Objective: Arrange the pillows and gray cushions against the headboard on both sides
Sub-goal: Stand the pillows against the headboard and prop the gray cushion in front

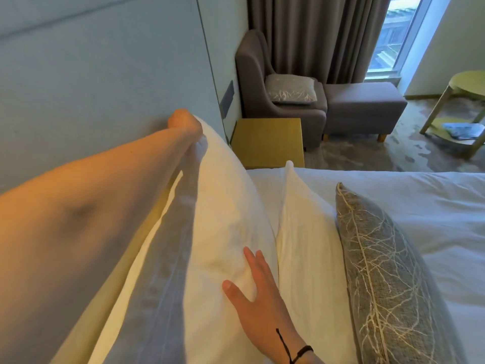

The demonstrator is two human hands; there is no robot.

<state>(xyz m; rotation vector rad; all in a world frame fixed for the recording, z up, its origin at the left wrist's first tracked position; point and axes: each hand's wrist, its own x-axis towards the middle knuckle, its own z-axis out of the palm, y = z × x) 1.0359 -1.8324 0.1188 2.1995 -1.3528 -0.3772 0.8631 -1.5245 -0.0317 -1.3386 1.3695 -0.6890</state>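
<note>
A large white pillow (223, 206) stands upright against the pale headboard (91, 88). My left hand (185, 122) reaches along the headboard and grips the pillow's far top corner. My right hand (258, 292) lies flat with fingers spread on the pillow's near face. A second white pillow (307, 232) leans in front of the first. A gray cushion (385, 271) with a pale branch pattern leans against that second pillow. Another gray cushion (291, 89) rests on the armchair seat.
The bed's white duvet (433, 206) stretches to the right. A yellow bedside table (267, 140) stands beyond the bed's edge. A gray armchair (252, 74) and footstool (364, 106) sit by the curtains (315, 35). A green round table (467, 82) is at far right.
</note>
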